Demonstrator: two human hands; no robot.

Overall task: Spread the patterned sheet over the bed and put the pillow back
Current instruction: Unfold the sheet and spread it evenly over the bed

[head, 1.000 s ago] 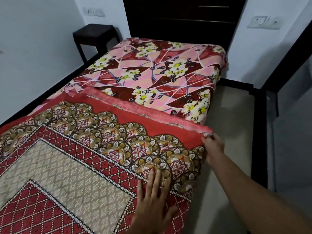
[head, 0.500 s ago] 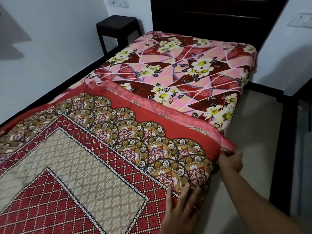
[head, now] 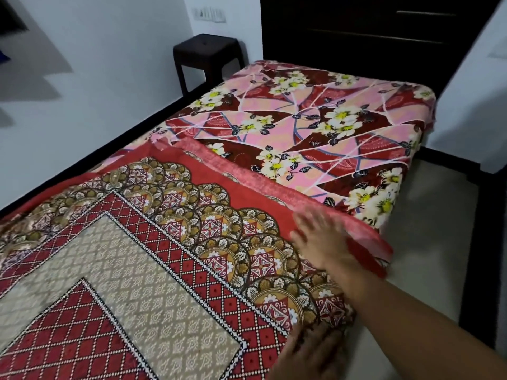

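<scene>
**Two open hands on a red patterned sheet half covering a bed**

The view looks down along a single bed (head: 343,127) dressed in pink and maroon floral fabric, which shows on the far half. The patterned sheet (head: 164,270) is red with gold medallions and a beige centre panel, and it covers the near half. Its far edge is folded back on itself as a plain red band running across the bed. The right hand (head: 323,239), blurred, lies on that band near the bed's right side, fingers spread and straight, its grip open with nothing held. The left hand (head: 307,355) rests on the sheet's near right edge, fingers flat on the cloth, grip likewise open. A dark stool (head: 208,53) stands against the white wall beyond the bed's far left corner. Pale floor (head: 428,242) runs along the right
</scene>
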